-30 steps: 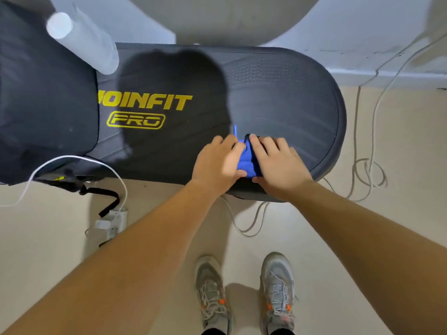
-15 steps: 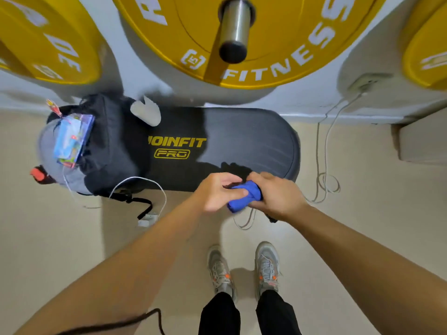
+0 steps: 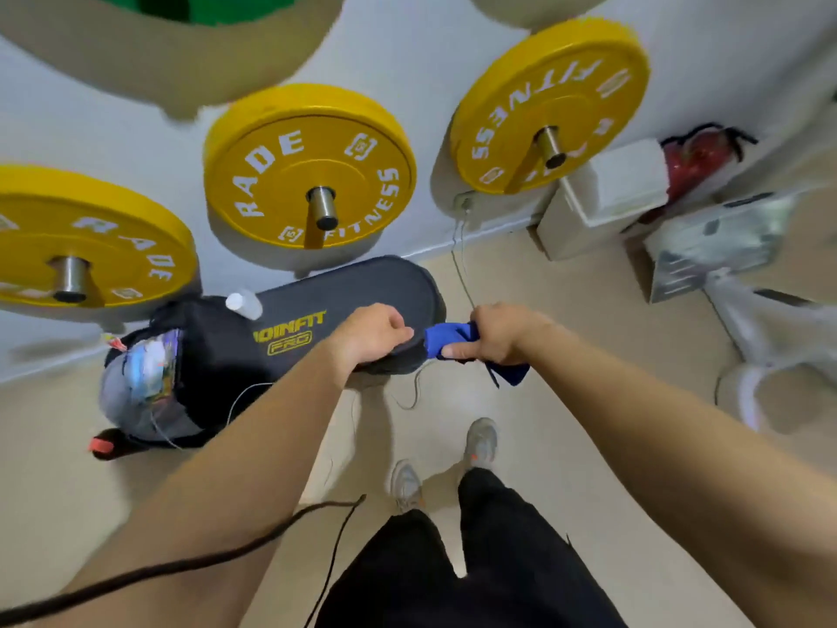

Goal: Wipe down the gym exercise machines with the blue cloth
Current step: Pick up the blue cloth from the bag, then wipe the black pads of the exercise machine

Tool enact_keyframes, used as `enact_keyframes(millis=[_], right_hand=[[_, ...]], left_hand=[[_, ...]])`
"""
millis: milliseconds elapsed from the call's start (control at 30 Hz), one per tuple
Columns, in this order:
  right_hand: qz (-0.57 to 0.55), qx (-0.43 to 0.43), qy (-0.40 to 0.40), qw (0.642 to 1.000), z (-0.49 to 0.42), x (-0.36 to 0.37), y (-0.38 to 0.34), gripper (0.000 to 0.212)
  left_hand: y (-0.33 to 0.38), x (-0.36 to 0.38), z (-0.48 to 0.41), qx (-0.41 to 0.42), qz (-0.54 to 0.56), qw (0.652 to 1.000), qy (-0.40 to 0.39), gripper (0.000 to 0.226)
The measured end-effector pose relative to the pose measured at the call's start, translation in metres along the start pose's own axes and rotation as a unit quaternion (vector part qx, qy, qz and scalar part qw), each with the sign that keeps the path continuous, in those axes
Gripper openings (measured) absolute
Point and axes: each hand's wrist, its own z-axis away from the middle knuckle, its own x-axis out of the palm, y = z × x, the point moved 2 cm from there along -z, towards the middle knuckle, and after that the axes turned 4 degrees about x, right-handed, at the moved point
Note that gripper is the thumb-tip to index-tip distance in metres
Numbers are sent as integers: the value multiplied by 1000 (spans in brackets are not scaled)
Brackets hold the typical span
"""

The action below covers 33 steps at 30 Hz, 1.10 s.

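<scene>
Nearest the camera, both forearms reach forward above the person's shoes (image 3: 482, 439) on the floor.

Right hand (image 3: 502, 335): grip clamped on the blue cloth (image 3: 446, 339). The cloth is bunched. A thick wad protrudes past the thumb toward the left, and a loose tail hangs below the heel of the hand. It is held in the air just off the right end of the black machine (image 3: 362, 287) and does not appear to touch it.

Left hand (image 3: 369, 333): fingers curled together, just beside the wad. No cloth is seen in that grip.

Assessment: the cloth looks light, soft and limp, so it will fold and trail wherever it is unsupported. It is best held at the bunched middle with the tail gathered into the palm, so that a flat pad faces the work. There is no breakage risk.

Beyond, a black bag (image 3: 190, 355) and a white bottle (image 3: 243, 305) occupy the machine's left end. Yellow weight plates (image 3: 310, 167) hang on pegs on the wall. A white frame (image 3: 770, 319), blurred, stands at far right.
</scene>
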Motion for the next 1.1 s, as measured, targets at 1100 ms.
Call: enact_keyframes(millis=[1100], right_hand=[[-302, 439, 191, 825, 473, 240, 552, 52]], left_hand=[[637, 402, 72, 382, -357, 837, -160, 31]])
